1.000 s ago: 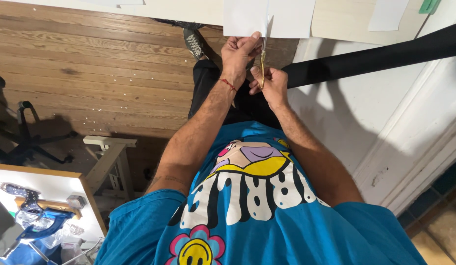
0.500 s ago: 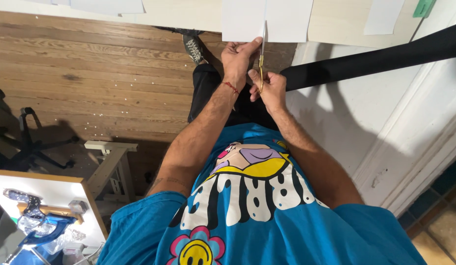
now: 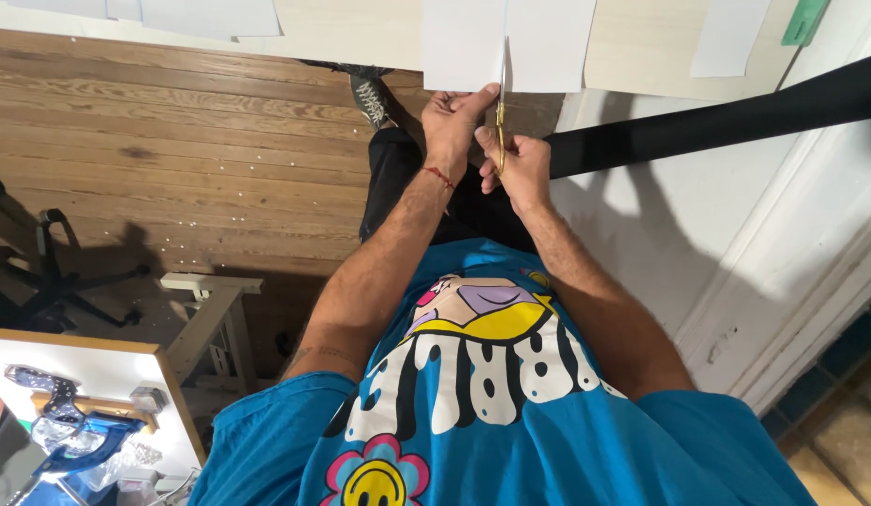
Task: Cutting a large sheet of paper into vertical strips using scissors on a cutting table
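Your left hand (image 3: 451, 117) pinched the white paper sheet (image 3: 506, 42) at 12 o'clock; your right hand (image 3: 521, 167) gripped gold metal scissors (image 3: 501, 112) cutting it

paper sheet (image 3: 463, 47): top cut off | scissors (image 3: 500, 131): handles hidden by right hand (image 3: 521, 169)

The person wore a bright blue short-sleeved T-shirt (image 3: 510, 412) printed with a large cartoon design: white dripping block shapes outlined in black, a yellow and lilac figure above them at 12 o'clock, and a pink-petalled flower (image 3: 376, 473) with a yellow smiling centre at 7 o'clock. Both forearms were bare. A thin red string bracelet (image 3: 440, 176) circled the left wrist. Below the shirt showed black trousers (image 3: 398, 187) and one dark lace-up sneaker (image 3: 372, 94) with pale laces.
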